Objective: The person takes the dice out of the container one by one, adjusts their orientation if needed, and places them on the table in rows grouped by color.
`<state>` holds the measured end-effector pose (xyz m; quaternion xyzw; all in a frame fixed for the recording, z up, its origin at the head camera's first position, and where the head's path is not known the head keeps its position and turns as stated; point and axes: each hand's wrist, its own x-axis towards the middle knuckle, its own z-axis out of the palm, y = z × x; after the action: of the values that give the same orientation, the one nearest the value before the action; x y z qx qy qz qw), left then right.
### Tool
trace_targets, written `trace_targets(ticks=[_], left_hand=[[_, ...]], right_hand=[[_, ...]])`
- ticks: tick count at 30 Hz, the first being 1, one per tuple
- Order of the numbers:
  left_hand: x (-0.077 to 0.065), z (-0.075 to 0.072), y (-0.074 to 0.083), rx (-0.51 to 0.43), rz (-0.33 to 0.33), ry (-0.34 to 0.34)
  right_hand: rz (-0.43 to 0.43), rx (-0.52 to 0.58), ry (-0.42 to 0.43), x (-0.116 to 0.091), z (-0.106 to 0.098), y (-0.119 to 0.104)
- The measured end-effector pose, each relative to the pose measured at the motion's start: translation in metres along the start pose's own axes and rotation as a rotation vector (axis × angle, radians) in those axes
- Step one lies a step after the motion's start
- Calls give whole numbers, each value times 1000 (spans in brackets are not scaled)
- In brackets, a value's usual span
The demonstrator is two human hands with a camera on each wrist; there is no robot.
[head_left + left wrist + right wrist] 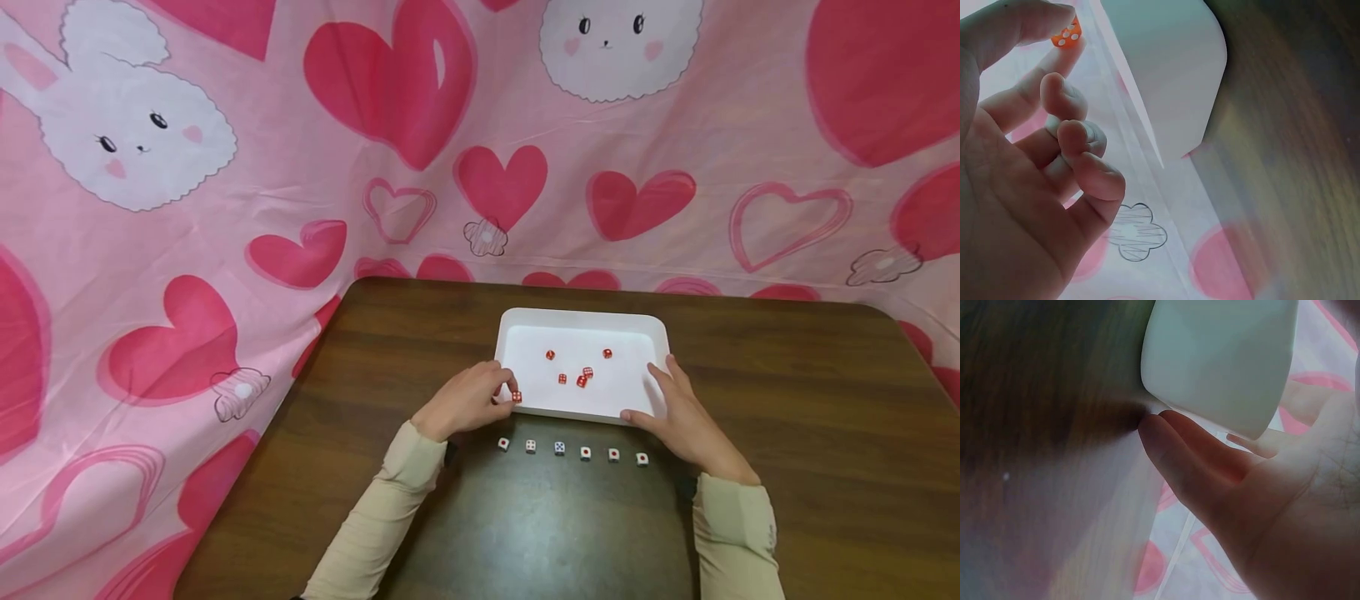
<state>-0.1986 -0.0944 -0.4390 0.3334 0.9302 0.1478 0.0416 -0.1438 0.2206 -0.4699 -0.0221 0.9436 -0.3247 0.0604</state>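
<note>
My left hand pinches a red die with white dots between thumb and index finger, over the front left corner of a white tray. In the left wrist view its other fingers are curled loosely. My right hand holds the tray at its front right corner, thumb at the front rim and fingers along the right side. Seen from the right wrist, fingertips sit low against the tray's wall near the tabletop. Several other red dice lie scattered inside the tray, two of them touching or nearly so.
In front of the tray, several white dice stand in a spaced row on the dark wooden table. A pink cloth with hearts and rabbit faces hangs behind the table and along its left side.
</note>
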Motion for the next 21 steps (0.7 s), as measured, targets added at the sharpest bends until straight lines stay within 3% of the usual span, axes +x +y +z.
trace_targets(ticks=[8,21], left_hand=[[-13,-1,3,9,50,-8],[-29,-1,6,30,73,-5]], right_hand=[[-3,-8,3,1,1,2],[-4,-12,-3,2,1,4]])
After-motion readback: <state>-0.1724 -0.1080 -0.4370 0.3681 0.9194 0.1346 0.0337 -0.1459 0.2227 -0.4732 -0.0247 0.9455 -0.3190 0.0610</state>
